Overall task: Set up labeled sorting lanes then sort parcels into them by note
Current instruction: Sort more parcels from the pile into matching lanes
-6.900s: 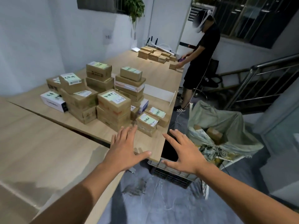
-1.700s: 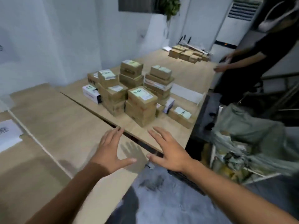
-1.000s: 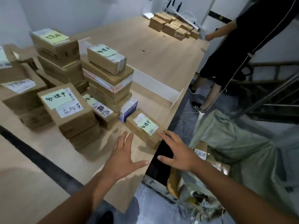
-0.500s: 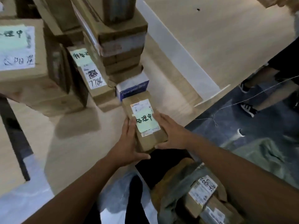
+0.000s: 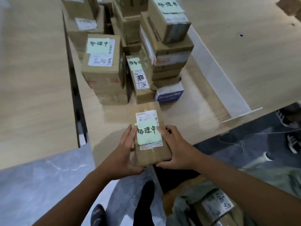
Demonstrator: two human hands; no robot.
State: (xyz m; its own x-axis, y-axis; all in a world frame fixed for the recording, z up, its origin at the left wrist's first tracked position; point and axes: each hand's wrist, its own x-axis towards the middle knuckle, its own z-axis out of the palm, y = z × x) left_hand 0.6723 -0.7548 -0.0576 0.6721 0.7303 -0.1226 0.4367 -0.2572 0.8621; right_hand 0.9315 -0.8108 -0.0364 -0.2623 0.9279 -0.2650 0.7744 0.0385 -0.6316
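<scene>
The parcel (image 5: 152,136) sits between both hands, left hand (image 5: 123,154) and right hand (image 5: 175,148) gripping its sides.

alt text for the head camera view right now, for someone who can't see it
A left hand and a right hand hold a flat cardboard parcel bearing a handwritten green note at the near edge of a wooden table. Behind it stand stacks of note-labelled boxes; a white divider strip lies to their right.
</scene>
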